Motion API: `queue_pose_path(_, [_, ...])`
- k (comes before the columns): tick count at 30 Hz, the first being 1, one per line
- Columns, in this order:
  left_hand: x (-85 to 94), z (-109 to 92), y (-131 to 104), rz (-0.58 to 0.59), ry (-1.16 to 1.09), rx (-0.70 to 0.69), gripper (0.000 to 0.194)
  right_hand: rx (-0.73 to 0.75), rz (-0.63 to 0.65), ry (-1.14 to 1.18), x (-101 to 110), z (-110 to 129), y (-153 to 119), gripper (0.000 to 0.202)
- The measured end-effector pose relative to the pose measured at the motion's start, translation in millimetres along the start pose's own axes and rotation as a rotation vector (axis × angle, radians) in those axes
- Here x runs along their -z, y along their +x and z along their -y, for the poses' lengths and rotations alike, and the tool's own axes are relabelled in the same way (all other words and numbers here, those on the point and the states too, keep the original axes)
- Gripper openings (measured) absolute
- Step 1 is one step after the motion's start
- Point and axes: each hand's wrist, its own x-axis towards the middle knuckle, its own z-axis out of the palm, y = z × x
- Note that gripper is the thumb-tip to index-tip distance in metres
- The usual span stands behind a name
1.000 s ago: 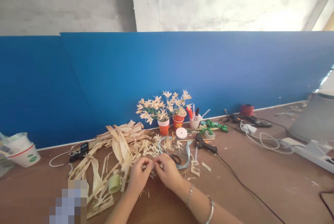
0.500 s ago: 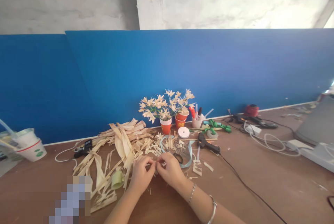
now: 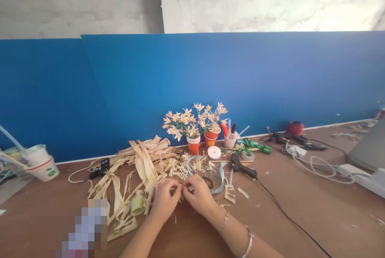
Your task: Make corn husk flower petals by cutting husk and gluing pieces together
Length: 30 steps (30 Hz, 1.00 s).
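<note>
Two hands, left hand [image 3: 167, 197] and right hand [image 3: 197, 196], adjoin, fingertips pinched closed; anything held is too small to tell. Husks [image 3: 144, 164], pale, dry, ragged, spread at their ten o'clock.

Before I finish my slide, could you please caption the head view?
Left hand and right hand close together, fingers pinched, with pale dry strips and flowers beyond.

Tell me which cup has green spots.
The white cup at the far left, with a red line near its rim. The red cups and the pen cup show none.
</note>
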Motion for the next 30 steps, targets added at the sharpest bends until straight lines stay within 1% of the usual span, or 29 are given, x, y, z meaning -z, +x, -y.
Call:
queue_pose_path(3, [0.8,0,-1,-0.009,0.040,0.002,0.017,-0.026,-0.027,-0.058,1,-2,1,0.011])
queue_pose_path(6, [5.1,-1,-1,-0.005,0.089,0.014,0.018,-0.110,-0.086,-0.027,7,-7,6,0.012])
queue_pose_path(8, [7.3,-1,-2,0.016,0.130,0.019,0.017,-0.182,-0.134,0.028,13,-13,11,0.014])
queue_pose_path(11, [7.3,-1,-3,0.060,0.183,0.017,0.014,-0.249,-0.190,0.086,22,-21,17,0.017])
queue_pose_path(16, [5.7,1,-4,0.105,0.201,0.036,0.011,-0.302,-0.215,0.102,31,-32,22,0.021])
queue_pose_path(20, [6.4,4,-4,0.120,0.174,0.030,0.012,-0.312,-0.222,0.100,33,-38,23,0.023])
queue_pose_path(24, [5.4,11,-5,0.099,0.172,0.011,0.018,-0.315,-0.224,0.097,31,-40,22,0.023])
queue_pose_path(27, [4.6,17,-6,0.086,0.205,0.009,0.029,-0.290,-0.206,0.081,29,-40,21,0.021])
queue_pose_path(30, [5.3,24,-6,0.071,0.281,0.040,0.032,-0.261,-0.187,0.049,27,-38,20,0.020])
